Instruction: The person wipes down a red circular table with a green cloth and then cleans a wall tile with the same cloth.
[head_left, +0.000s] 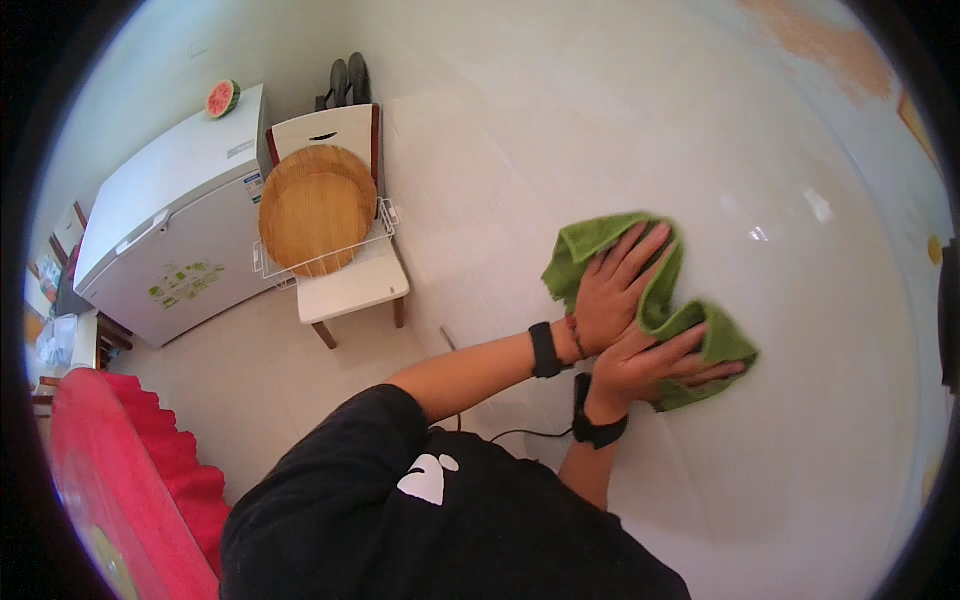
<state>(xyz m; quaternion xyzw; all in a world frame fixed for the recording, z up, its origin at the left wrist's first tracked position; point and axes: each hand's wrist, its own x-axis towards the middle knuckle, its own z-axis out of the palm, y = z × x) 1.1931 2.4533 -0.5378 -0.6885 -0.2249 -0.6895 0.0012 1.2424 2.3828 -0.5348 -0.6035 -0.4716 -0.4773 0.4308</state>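
A green cloth lies bunched and folded against the glossy pale wall. My left hand presses on its upper left part with the fingers spread and pointing up. Just below and to the right, my right hand lies on the lower part, its fingers pointing right and partly behind a fold. The two hands meet near the left wrist. Dark bands circle both wrists, and a thin red bracelet is on the left one. A black cable runs from near the right wristband towards my body.
At left, a white chair holds round wooden boards and a white wire rack. Beside it stands a white chest freezer with a cut watermelon on top. A round table with a red cloth is at lower left.
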